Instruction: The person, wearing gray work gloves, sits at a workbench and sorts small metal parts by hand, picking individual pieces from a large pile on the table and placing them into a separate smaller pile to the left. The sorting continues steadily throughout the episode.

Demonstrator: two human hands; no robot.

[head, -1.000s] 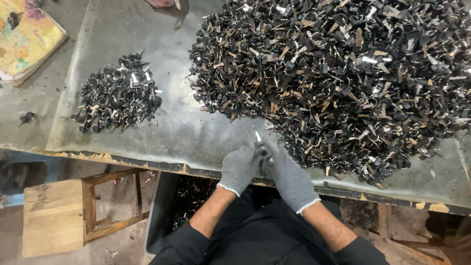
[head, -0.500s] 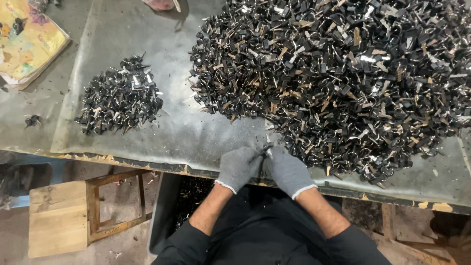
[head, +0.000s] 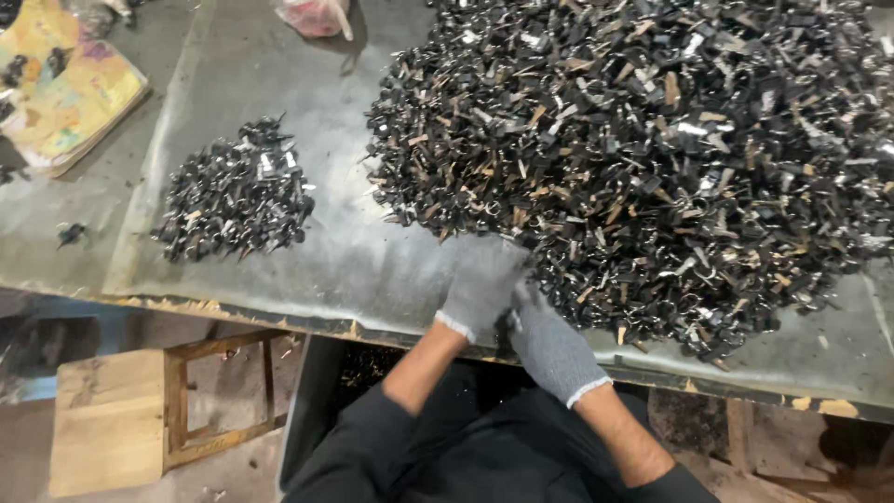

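Both my hands wear grey knit gloves and sit close together at the table's near edge. My left hand (head: 481, 287) lies knuckles up, its fingertips touching the near rim of a large heap of small dark metal pieces (head: 652, 149). My right hand (head: 551, 346) is tucked just below and right of it, fingers curled under the left palm. Whatever lies between the fingers is hidden. A smaller heap of similar dark pieces (head: 237, 200) lies to the left, apart from both hands.
The grey metal-topped table (head: 354, 251) has a worn front edge. A colourful flat board (head: 65, 88) lies at far left, a pink bag (head: 317, 14) at the top. Below the table stand a wooden stool (head: 140, 419) and a dark bin (head: 326, 401).
My hands have moved from the table's front edge up to the rim of the large heap. The small bright piece seen between my fingertips no longer shows.
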